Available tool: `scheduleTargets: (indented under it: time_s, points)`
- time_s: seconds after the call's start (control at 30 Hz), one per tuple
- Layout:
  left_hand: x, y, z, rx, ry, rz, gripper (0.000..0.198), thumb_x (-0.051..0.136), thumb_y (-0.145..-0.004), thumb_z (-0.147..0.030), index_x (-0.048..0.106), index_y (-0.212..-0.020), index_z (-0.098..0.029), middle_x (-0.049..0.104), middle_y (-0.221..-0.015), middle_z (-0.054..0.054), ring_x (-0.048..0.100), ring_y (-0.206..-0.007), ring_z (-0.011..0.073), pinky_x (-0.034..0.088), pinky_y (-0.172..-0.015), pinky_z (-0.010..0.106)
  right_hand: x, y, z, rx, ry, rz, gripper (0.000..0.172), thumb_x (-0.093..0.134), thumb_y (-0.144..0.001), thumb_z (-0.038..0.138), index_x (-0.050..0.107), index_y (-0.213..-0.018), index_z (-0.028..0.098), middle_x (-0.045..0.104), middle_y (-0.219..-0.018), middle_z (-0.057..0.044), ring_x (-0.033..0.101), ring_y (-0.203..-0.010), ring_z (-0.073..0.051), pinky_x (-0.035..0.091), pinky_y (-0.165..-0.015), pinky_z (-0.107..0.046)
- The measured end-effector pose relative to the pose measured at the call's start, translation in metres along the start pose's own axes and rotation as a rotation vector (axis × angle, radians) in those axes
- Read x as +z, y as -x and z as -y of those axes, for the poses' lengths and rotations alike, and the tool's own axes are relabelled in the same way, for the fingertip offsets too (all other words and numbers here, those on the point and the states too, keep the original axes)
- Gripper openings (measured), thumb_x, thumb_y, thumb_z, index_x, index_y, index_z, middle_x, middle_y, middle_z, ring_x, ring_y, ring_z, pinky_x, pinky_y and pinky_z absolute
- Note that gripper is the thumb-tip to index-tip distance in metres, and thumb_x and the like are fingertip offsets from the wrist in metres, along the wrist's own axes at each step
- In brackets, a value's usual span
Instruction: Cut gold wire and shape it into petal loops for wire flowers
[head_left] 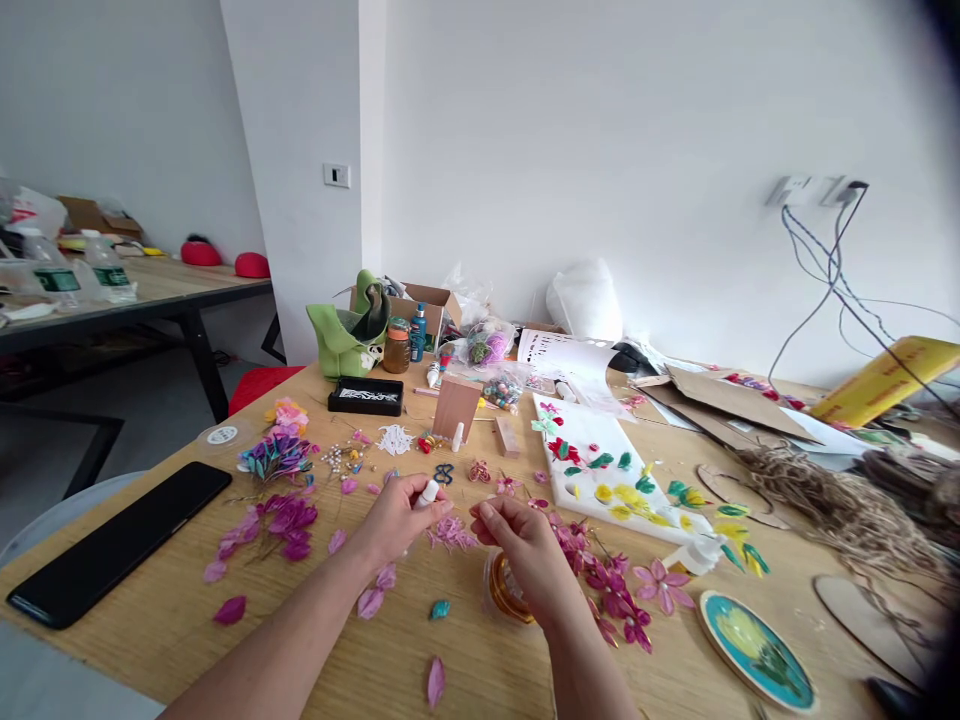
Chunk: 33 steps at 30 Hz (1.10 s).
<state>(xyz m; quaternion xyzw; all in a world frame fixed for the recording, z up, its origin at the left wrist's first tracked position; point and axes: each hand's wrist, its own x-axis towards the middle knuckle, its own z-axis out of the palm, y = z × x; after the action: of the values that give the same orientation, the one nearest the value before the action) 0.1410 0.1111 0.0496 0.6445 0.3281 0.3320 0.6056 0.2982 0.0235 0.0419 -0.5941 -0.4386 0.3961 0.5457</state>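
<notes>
My left hand point(399, 522) is closed around a small white-capped tube point(428, 492); only its white end shows between thumb and fingers. To its right, my right hand point(519, 540) pinches thumb against forefinger, and what it holds, if anything, is too small to make out. Under that hand stands an amber jar point(504, 588), partly covered by it. Between the hands lies a pile of pink stamen-like pieces point(451, 534). Dark scissors point(444, 474) rest just beyond. Magenta flowers point(616, 590) spread out right of my right hand, and loose purple petals point(289, 522) lie left of my left hand.
A black phone point(120, 540) lies at the left edge. Behind are a black tray point(366, 396), a wooden block point(454, 408) and a green bag point(337, 340). On the right are a white foam board point(570, 490), a painted oval plaque point(757, 650) and brown yarn point(832, 500).
</notes>
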Motion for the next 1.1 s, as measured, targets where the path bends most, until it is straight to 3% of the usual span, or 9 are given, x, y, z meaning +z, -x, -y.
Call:
scheduleTargets:
  time_s: [0.27,0.43,0.7,1.1]
  points:
    - [0.0005,0.0,-0.0001,0.018,-0.025,0.011,0.033,0.073,-0.062,-0.046,0.058,-0.061,-0.016,0.045,-0.052,-0.005,0.036,-0.053,0.0097,0.028,-0.051,0.022,0.0009,0.0031,0.0035,0.011,0.0,0.019,0.04,0.067,-0.069,0.055,0.057,-0.063,0.017,0.048,-0.059,0.003,0.041,-0.059,-0.012,0.031,-0.058,-0.025]
    - [0.0003,0.0002,0.0007,0.011,-0.013,0.019,0.035,0.073,-0.061,-0.048,0.058,-0.062,-0.017,0.045,-0.053,-0.005,0.038,-0.053,0.0104,0.03,-0.052,0.023,-0.0005,0.003,0.0048,0.034,-0.02,0.049,0.039,0.07,-0.065,0.054,0.059,-0.063,0.016,0.049,-0.059,0.002,0.042,-0.058,-0.012,0.031,-0.058,-0.025]
    - [-0.0011,0.0006,0.001,0.025,-0.028,0.01,0.033,0.072,-0.063,-0.046,0.059,-0.063,-0.016,0.047,-0.054,-0.004,0.039,-0.054,0.0108,0.031,-0.053,0.023,0.0012,0.0033,0.0032,0.119,-0.121,0.022,0.055,0.061,-0.067,0.072,0.063,-0.067,0.016,0.059,-0.063,-0.003,0.054,-0.063,-0.015,0.043,-0.066,-0.028]
    - [-0.0006,0.0013,-0.0016,0.002,-0.017,0.017,0.034,0.073,-0.061,-0.048,0.059,-0.062,-0.017,0.046,-0.054,-0.005,0.039,-0.054,0.0109,0.031,-0.053,0.023,0.0003,0.0041,0.0036,0.087,-0.071,0.043,0.051,0.064,-0.07,0.066,0.062,-0.069,0.016,0.051,-0.057,0.002,0.044,-0.052,-0.01,0.034,-0.053,-0.024]
